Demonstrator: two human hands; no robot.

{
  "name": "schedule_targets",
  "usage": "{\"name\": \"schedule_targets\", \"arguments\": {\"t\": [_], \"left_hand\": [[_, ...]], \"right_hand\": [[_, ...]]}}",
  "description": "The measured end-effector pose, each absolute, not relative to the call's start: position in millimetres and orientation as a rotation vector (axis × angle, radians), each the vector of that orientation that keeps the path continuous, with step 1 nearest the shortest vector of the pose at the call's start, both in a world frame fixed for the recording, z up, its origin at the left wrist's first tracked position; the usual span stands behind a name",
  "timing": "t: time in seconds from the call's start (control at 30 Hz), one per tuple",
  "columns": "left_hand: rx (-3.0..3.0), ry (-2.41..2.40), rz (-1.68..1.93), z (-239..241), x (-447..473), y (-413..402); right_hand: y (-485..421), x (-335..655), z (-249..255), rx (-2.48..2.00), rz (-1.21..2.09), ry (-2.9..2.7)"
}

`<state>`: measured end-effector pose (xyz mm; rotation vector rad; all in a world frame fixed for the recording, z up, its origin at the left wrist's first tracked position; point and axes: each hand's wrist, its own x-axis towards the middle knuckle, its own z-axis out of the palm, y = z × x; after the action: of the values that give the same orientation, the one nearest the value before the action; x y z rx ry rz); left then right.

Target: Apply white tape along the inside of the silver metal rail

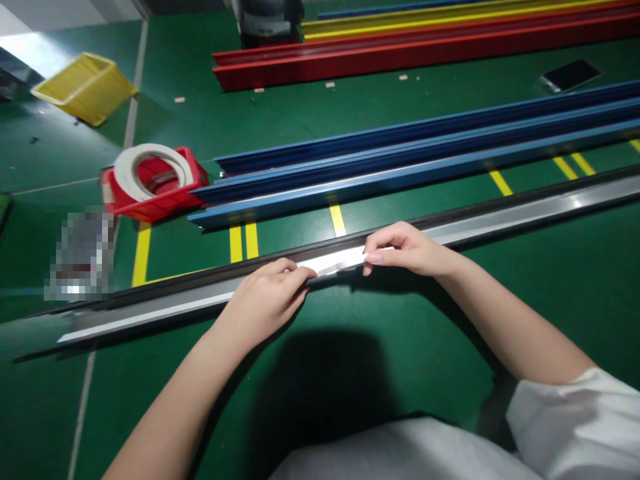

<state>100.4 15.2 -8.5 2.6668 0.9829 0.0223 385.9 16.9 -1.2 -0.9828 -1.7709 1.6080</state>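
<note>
A long grey metal channel (165, 300) with dark edges lies slantwise in front of me. A narrow white strip (150, 318) runs along its near side on the left. My left hand (270, 290) is closed over the channel's near edge, fingertips pressing on it. To the right, my right hand (400, 250) bends its fingers in a pinch at the same edge, thumb against fingertips. A bright white piece (333, 260), which looks like tape, stretches between the two hands and reaches the right fingertips. The undersides of the fingers are hidden.
Beyond lie blue channels (350, 170), then red channels (400, 57) and yellow channels (425, 19). A red bin (165, 208) holds a white tape roll (129, 172). A yellow bin (85, 87) is at far left, a phone-like dark slab (573, 75) at right.
</note>
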Motion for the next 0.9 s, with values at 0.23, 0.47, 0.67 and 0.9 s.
{"name": "schedule_targets", "arguments": {"t": [0.23,0.47,0.67,0.9], "left_hand": [[2.745,1.007,0.076,-13,103,12],[2.739,1.056,0.086,-15,105,9],[2.726,1.100,0.094,-13,107,8],[2.812,1.054,0.138,-16,113,6]], "right_hand": [[16,386,-1,-0.971,1.608,-1.770],[17,387,-2,-0.954,1.607,-1.766],[16,387,-1,-0.967,1.601,-1.775],[16,386,-3,-0.974,1.598,-1.763]]}}
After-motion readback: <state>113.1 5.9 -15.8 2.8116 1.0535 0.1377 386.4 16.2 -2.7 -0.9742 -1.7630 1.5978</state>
